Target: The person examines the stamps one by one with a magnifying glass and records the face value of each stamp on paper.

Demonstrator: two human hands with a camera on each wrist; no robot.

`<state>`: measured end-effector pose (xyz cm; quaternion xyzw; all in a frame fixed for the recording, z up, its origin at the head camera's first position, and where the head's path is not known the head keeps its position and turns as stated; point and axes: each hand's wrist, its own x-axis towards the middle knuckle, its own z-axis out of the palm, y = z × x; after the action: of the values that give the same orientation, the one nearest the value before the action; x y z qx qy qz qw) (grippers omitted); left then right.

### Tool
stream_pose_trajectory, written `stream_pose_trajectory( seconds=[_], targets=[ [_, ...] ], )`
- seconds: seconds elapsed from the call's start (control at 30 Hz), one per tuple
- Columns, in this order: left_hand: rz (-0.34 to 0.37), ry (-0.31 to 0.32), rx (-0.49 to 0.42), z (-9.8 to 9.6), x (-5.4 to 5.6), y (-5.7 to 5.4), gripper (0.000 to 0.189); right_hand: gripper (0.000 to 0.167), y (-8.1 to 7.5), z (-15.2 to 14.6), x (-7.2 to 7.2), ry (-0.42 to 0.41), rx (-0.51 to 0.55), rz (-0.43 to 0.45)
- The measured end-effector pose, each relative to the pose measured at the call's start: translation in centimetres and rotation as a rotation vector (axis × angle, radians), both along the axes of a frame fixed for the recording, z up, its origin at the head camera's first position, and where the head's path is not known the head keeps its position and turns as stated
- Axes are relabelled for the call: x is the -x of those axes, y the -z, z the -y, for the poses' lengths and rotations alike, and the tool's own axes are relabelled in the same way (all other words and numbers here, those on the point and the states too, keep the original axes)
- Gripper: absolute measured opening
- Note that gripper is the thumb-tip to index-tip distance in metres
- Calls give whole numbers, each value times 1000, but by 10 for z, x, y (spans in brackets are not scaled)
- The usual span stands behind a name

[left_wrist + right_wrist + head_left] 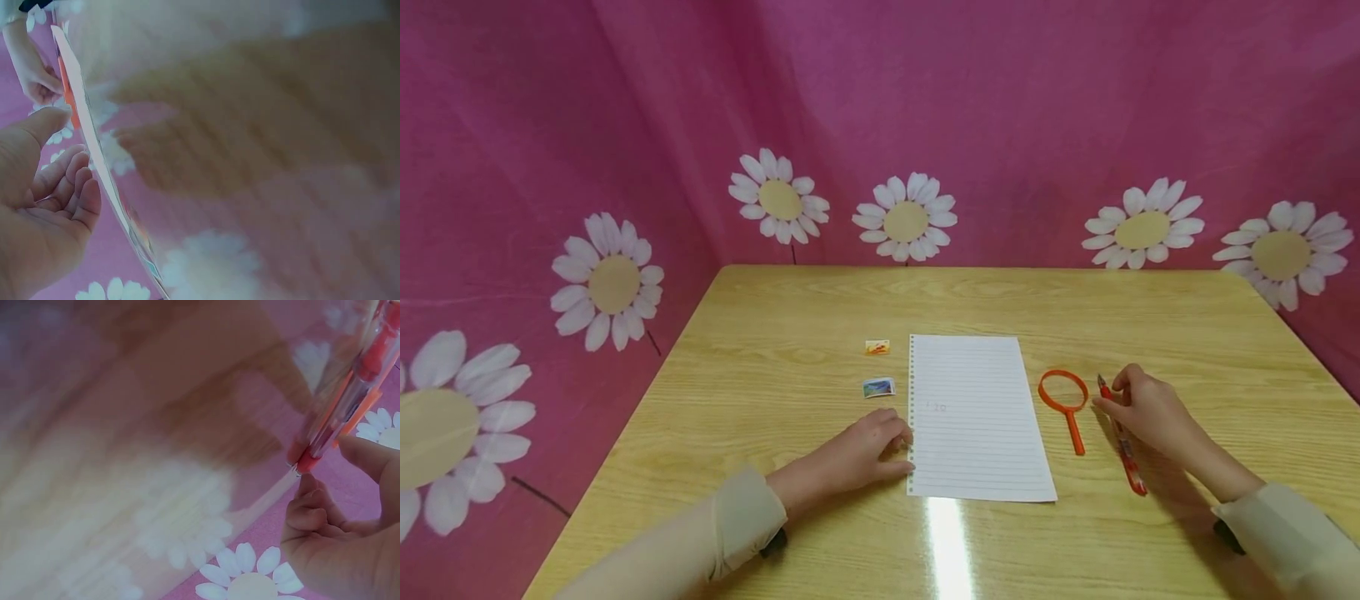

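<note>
A sheet of lined paper [973, 450] lies on the table, its punched edge towards my left hand [868, 446]. The fingertips and thumb of that hand rest right at this edge, loosely bent. To the right of the sheet is an orange magnifying glass [1076, 433] lying flat. Beside it lies a red pen [1129, 467] with a clear barrel, its tip pointing away from me. My right hand [1153, 412] is over the upper part of the pen, thumb on one side and fingers on the other. In the right wrist view, the pen [340, 415] lies against the glossy tabletop beyond the parted thumb and fingers.
Two small stamp-like pictures, one yellow and red [877, 347], one blue and green [878, 387], lie left of the sheet. Faint marks show on the paper. A pink curtain [1000, 108] with white daisies surrounds the wood-grain table [775, 333].
</note>
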<state>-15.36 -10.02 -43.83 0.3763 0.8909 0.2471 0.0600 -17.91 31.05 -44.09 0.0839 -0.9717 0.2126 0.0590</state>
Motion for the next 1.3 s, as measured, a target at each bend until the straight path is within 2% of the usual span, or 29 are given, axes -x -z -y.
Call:
stream_pose_trajectory(
  seconds=[0.23,0.3,0.53,0.67,0.8,0.97,1.17,1.3],
  targets=[
    [63,23,31,0,-9,-1,21,33,1,0,5,4,-9,46],
    [63,31,44,-1,-10,-1,22,31,1,0,5,2,-12,54],
    [-37,65,143,-6,-12,0,23,24,2,-1,7,-12,-9,53],
    [-39,57,156,-6,-12,-1,23,26,3,-1,7,-27,10,46],
    [-67,65,147,-6,-13,0,23,27,4,-1,5,-84,12,-24],
    [-107,77,132,-5,-11,3,24,16,7,-1,6,-154,-74,-154],
    [-102,77,124,-5,-11,3,24,11,8,-4,2,-173,-88,-238],
    [-95,76,130,-5,-11,3,24,18,7,-8,-4,-173,-96,-290]
  ],
)
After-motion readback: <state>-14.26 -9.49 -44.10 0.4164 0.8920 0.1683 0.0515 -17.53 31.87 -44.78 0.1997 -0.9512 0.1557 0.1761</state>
